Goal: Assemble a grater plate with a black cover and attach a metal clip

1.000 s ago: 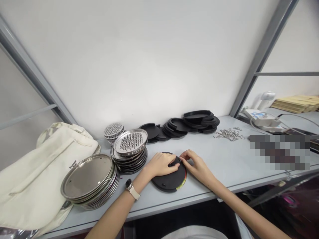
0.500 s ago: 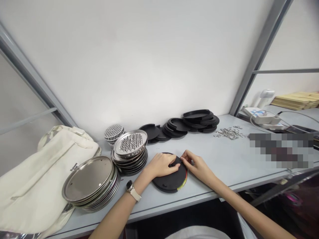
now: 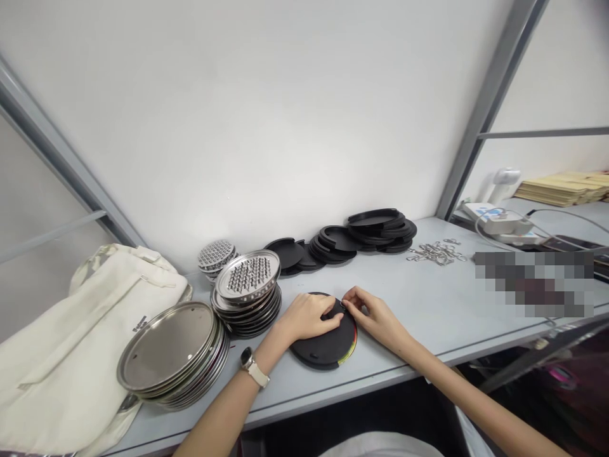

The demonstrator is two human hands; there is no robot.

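A flat black round holder lies near the table's front edge, with a red and yellow-green strip showing along its right rim. My left hand, with a watch on the wrist, bears down on its top and holds it against the table. The thumb points right and the other fingertips are partly hidden. My right hand pinches at the holder's upper right edge, close to a small shiny bit. What sits between those fingertips is too small to make out.
Metal plates and grater discs stand stacked on the left, beside a cream cloth bag. Black round holders pile up by the wall. Small metal clasps lie right of them. White boxes with cables sit farther right.
Both hands stay almost where they were on the black holder. The whole view has shifted slightly; the right fingertips still pinch at the edge.
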